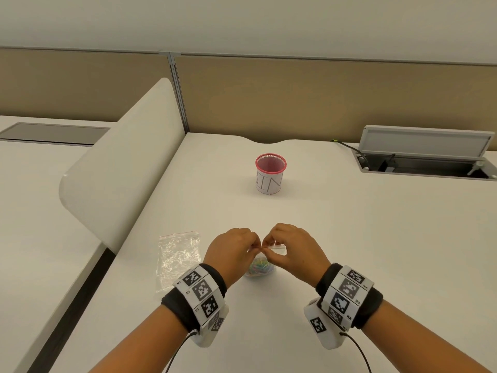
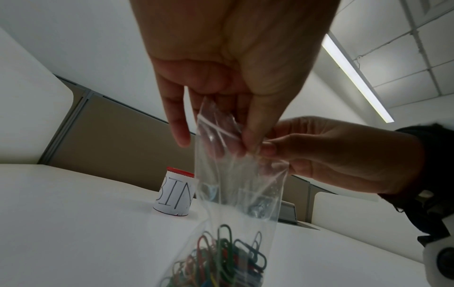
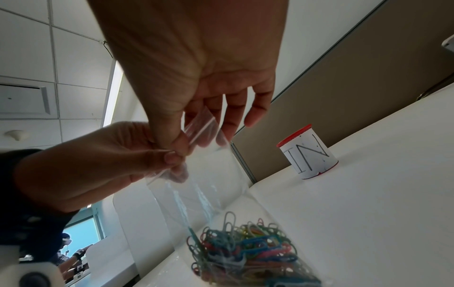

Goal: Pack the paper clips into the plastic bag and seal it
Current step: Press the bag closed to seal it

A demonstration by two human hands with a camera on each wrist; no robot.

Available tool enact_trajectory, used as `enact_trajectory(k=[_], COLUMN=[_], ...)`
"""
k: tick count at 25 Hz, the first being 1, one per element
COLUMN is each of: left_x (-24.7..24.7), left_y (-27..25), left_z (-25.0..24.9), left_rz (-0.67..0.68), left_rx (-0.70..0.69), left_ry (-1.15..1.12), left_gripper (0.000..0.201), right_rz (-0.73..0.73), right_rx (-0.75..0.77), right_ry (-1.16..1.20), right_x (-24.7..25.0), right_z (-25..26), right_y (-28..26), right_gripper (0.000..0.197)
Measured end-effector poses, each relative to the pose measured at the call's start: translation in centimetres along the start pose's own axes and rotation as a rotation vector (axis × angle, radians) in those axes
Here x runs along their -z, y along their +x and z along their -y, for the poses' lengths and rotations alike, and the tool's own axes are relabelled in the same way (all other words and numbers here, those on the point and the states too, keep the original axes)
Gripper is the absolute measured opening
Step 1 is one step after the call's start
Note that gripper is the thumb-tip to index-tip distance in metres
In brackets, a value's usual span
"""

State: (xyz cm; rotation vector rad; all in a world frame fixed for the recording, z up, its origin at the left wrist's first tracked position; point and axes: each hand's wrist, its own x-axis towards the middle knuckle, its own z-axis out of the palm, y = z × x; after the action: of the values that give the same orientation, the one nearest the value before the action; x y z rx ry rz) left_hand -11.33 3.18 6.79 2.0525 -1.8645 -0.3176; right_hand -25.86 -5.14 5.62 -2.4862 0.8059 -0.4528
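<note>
A small clear plastic bag (image 1: pixel 261 261) stands upright on the white desk, with a heap of coloured paper clips (image 1: pixel 262 268) in its bottom. My left hand (image 1: pixel 252 247) and right hand (image 1: pixel 265 246) both pinch the bag's zip strip at the top, fingertips almost touching. In the left wrist view the left hand (image 2: pixel 248 141) pinches the strip of the bag (image 2: pixel 236 194) between thumb and fingers, above the paper clips (image 2: pixel 221 258). From the right wrist, the right hand (image 3: pixel 181 149) pinches the same strip of the bag (image 3: pixel 191 194) beside the left hand (image 3: pixel 169 158), over the paper clips (image 3: pixel 245 250).
A second, empty clear bag (image 1: pixel 178 257) lies flat to the left of my hands. A red mesh cup labelled BIN (image 1: pixel 270 173) stands further back on the desk (image 1: pixel 376 251). A white curved divider (image 1: pixel 121 168) borders the left side. An open cable tray (image 1: pixel 425 160) sits at the back right.
</note>
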Motion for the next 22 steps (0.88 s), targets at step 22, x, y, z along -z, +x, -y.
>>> enact_trajectory(k=[22], left_x=[2.0], left_y=[-0.6], left_z=[4.4], left_rz=[-0.071], left_rx=[0.041], left_ry=[-0.204], left_gripper=[0.027], right_rz=[-0.19], right_rx=[-0.323], right_ry=[0.301], right_x=[2.1], right_z=[-1.9], right_y=[-0.7], right_gripper=[0.017])
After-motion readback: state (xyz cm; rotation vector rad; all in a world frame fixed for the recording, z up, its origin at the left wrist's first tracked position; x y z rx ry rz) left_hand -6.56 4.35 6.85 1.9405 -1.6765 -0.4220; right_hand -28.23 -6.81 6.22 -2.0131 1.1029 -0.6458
